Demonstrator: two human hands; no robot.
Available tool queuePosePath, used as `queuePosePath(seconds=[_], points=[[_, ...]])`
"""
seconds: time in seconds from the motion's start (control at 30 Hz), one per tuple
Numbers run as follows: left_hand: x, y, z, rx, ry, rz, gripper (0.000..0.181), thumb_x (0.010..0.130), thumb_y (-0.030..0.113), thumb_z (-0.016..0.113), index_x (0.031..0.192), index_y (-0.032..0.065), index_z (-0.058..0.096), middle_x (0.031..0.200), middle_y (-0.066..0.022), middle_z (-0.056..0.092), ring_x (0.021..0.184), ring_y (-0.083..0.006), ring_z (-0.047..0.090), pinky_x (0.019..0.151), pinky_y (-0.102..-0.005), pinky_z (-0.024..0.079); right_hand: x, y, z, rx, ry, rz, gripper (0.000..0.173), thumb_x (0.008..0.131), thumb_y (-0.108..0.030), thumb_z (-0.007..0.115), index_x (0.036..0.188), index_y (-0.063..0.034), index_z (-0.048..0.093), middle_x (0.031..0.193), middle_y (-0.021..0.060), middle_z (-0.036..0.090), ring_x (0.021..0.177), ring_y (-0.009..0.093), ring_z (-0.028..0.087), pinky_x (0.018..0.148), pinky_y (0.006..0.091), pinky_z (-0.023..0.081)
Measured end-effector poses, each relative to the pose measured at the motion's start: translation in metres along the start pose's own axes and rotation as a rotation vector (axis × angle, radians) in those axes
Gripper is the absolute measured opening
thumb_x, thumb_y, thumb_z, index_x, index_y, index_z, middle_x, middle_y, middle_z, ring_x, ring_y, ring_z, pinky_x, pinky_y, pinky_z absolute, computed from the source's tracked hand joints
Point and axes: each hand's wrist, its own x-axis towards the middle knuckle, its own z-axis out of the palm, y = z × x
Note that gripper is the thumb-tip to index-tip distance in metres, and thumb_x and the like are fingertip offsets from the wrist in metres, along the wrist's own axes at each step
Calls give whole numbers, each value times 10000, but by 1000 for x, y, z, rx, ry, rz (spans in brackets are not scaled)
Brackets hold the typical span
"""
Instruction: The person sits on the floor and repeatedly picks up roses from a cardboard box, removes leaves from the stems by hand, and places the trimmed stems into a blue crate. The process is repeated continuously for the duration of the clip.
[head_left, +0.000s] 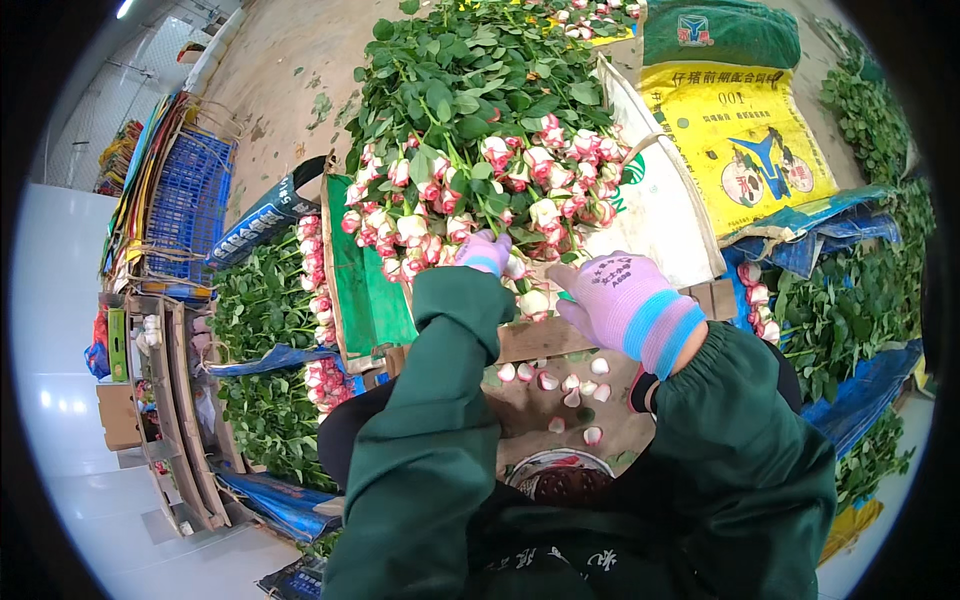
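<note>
A heap of pink-edged white roses (546, 214) lies before me, blooms towards me and leafy stems (465, 82) away from me. My left hand (484, 251), in a lilac knit glove, is in among the blooms with its fingers closed around a green rose stem; my wrist and sleeve hide part of this grip. Just right of it are white rose blooms (534, 302) near the wooden edge (540, 339). My right hand (619, 300), in a matching glove with a blue band, hovers beside these blooms. Its thumb and fingers are apart, and I see nothing held between them.
Fallen petals (571, 390) dot the floor between my legs, above a round container (559, 469). Rose bundles (262, 292) stand at left, with more foliage (847, 315) at right. White (652, 202) and yellow (742, 142) woven sacks flank the heap. A blue plastic crate (187, 202) stands farther left.
</note>
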Motion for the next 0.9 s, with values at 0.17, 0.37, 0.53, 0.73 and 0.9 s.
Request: queuePosePath(seconds=[0.17,0.37,0.53,0.73,0.9], points=[[-56,25,-91,-417,56,300,508,859,318,691,1259,18,600,1197,-155,652,1012,-219,645,929,-317,478,-5,1,-2,-2,-5,-5,360,916,-310,528,1190,-77,548,798,153,673,800,367,652,713,485,509],[-198,42,-207,-605,-18,888,354,951,239,577,1219,8,561,1068,-123,657,849,-197,661,675,-280,564,-16,-15,0,3,39,-38,282,913,-303,514,1054,-90,633,888,141,696,845,335,671,758,457,520],[-225,6,-175,-581,-105,704,227,952,137,535,1100,-14,620,1042,-131,671,886,-200,679,742,-294,556,-14,-38,-11,253,76,83,401,985,-362,469,1199,-46,592,875,128,693,823,293,675,748,407,523],[-244,3,-121,-831,-503,416,312,926,264,602,1033,-18,680,860,11,640,760,-40,518,660,-208,407,2,-49,-4,1264,224,-9,488,933,-496,586,868,-13,617,675,-4,580,638,84,552,590,257,463],[-244,-8,-121,-872,-610,349,328,958,292,574,1034,-11,674,872,-2,655,749,-47,541,678,-218,435,11,-72,-3,1306,198,193,481,823,-460,734,859,7,626,679,15,596,614,74,567,538,254,463]])
